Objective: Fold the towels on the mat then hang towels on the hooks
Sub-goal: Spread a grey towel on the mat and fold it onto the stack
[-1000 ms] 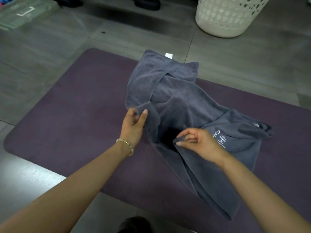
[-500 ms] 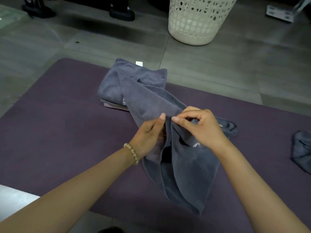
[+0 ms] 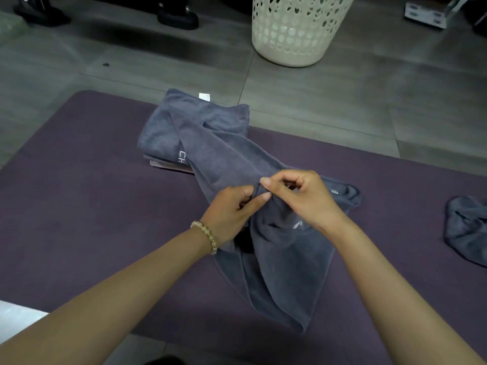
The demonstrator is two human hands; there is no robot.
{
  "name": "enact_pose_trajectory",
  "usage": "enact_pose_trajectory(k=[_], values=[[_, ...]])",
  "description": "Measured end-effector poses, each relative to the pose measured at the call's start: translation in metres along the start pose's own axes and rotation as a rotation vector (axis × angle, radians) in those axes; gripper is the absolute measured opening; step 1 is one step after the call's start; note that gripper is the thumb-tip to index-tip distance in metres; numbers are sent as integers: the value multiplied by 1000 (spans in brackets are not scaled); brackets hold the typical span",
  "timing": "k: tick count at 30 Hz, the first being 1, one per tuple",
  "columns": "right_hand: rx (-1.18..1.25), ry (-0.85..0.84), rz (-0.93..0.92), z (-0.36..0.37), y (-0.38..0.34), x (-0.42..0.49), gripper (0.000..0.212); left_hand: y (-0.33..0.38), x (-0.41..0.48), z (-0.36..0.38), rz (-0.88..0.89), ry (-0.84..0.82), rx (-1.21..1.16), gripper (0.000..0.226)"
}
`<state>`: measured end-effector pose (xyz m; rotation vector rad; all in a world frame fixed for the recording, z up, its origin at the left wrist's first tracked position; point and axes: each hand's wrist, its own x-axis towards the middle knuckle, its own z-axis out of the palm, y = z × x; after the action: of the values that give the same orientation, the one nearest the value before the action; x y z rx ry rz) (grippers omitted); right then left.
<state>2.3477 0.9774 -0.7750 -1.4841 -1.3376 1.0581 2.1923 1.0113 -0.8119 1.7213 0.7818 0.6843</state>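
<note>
A grey towel (image 3: 279, 272) lies bunched and twisted across the middle of the purple mat (image 3: 79, 206). My left hand (image 3: 229, 214) and my right hand (image 3: 303, 198) meet above it, and each pinches a raised fold of the towel between thumb and fingers. The towel's far end drapes over a folded stack of towels (image 3: 160, 135) at the mat's back edge, grey on top with a pinkish one showing underneath. Another crumpled grey towel (image 3: 466, 233) sits at the mat's right edge, partly cut off.
A white perforated laundry basket (image 3: 297, 30) stands on the grey tiled floor behind the mat. Dark stand feet (image 3: 179, 18) and a metal bracket (image 3: 427, 15) lie along the back. No hooks are in view.
My hands came together from apart and gathered the spread towel into a narrow bunch. The view shifted right, showing the second grey towel at the right edge.
</note>
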Motion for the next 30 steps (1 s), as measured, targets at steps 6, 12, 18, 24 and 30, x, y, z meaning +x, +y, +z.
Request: enact_pose_trajectory(k=[6,12,18,24,30], values=[[-6,-203,165,-7,26,-12,17,-7,2,-5,-230,279,-291,42],[-131,-188,259,-33,56,-24,38,-9,15,-33,-540,529,-605,32],[-278,-322,301,-40,100,-30,40,-61,-39,-65,-834,-139,237,49],[-192,-474,318,1,98,-7,30,-90,-78,-60,-1003,-521,429,87],[-241,-463,324,26,97,13,16,-112,-80,-77,-900,3,324,77]])
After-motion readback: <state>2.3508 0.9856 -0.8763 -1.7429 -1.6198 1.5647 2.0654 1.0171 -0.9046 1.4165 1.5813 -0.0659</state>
